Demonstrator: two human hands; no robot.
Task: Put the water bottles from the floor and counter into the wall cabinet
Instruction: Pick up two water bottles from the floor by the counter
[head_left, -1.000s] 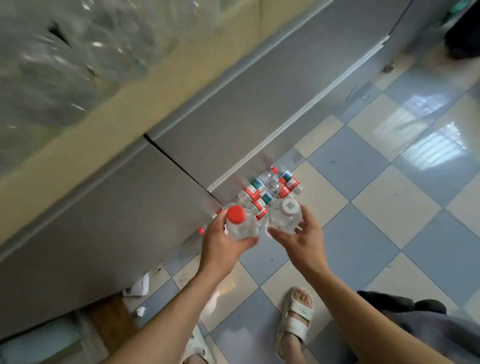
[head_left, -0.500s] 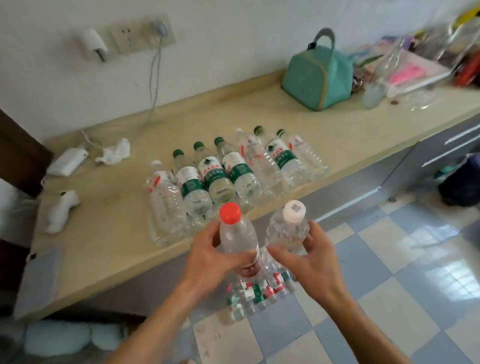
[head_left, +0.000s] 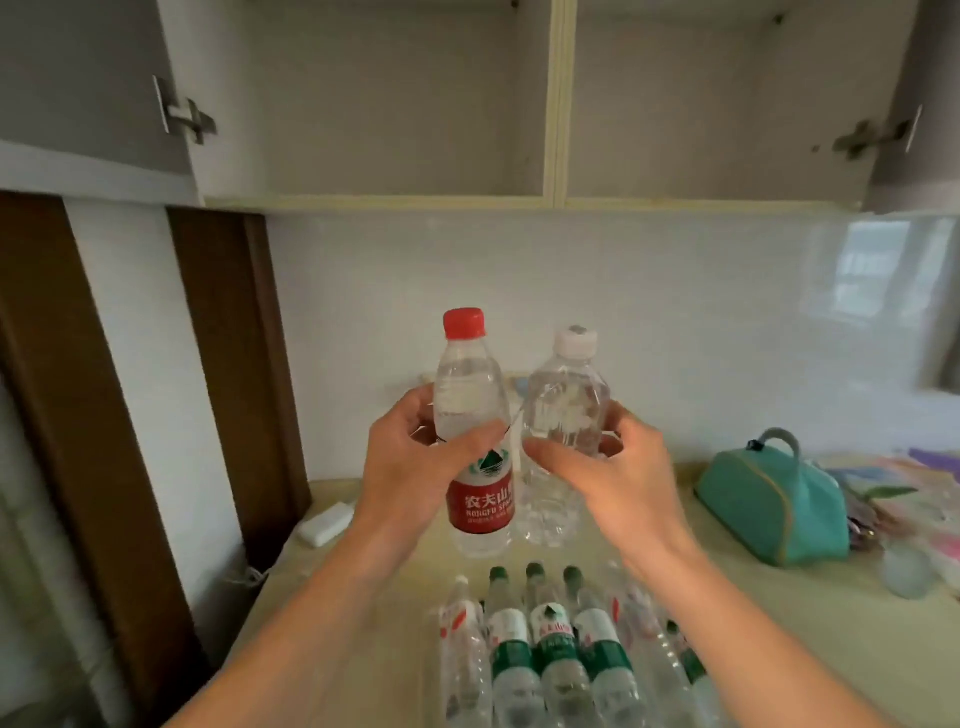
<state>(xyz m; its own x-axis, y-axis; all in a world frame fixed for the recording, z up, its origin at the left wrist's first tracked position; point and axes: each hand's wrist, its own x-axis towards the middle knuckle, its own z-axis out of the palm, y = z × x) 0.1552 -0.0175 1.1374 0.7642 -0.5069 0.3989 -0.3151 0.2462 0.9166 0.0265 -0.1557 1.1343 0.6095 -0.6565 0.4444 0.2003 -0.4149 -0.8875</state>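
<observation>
My left hand grips a red-capped water bottle with a red label, held upright. Right beside it, my right hand grips a clear bottle with a white cap. Both bottles are raised in front of the white wall, below the open wall cabinet, whose two visible compartments hold nothing. Several more water bottles, green-capped and green-labelled among them, lie side by side on the beige counter beneath my forearms.
The cabinet doors stand open at both sides, hinges showing. A teal bag sits on the counter at right beside colourful clutter. A small white box lies at the counter's back left. Dark wooden frames stand at left.
Both hands have lifted the two bottles from near the floor up to chest height. My view has swung from the floor and counter up to the open wall cabinet.
</observation>
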